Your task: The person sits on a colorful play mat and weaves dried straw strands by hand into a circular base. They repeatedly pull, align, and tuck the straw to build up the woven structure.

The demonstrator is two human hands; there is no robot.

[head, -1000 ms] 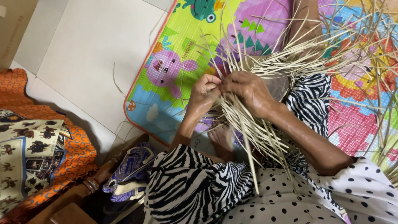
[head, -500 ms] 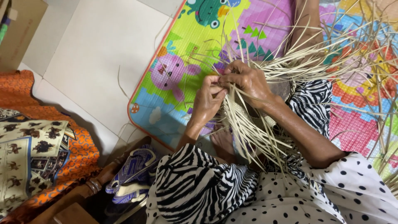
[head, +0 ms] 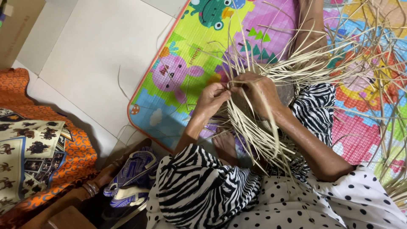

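Observation:
My left hand [head: 211, 100] and my right hand [head: 259, 92] meet over a half-woven piece of pale straw strips [head: 263, 127]. Both pinch thin strips where the weave begins, fingertips almost touching. Long loose strip ends [head: 339, 59] fan out up and to the right, and more hang down toward my lap. The woven part sits on my knee under the right hand and is mostly hidden by it. My sleeves are zebra-striped [head: 199, 191].
A bright cartoon play mat [head: 182, 80] lies on the white tiled floor [head: 93, 51]. Orange patterned cloth [head: 38, 140] lies at the left, a purple bag [head: 131, 169] beside my left knee, a cardboard box [head: 19, 25] at top left. A bare foot [head: 224, 146] shows below my hands.
My hands stay together on the strips with small finger moves. The view has drifted, so hands and mat sit a little lower and further right in the picture.

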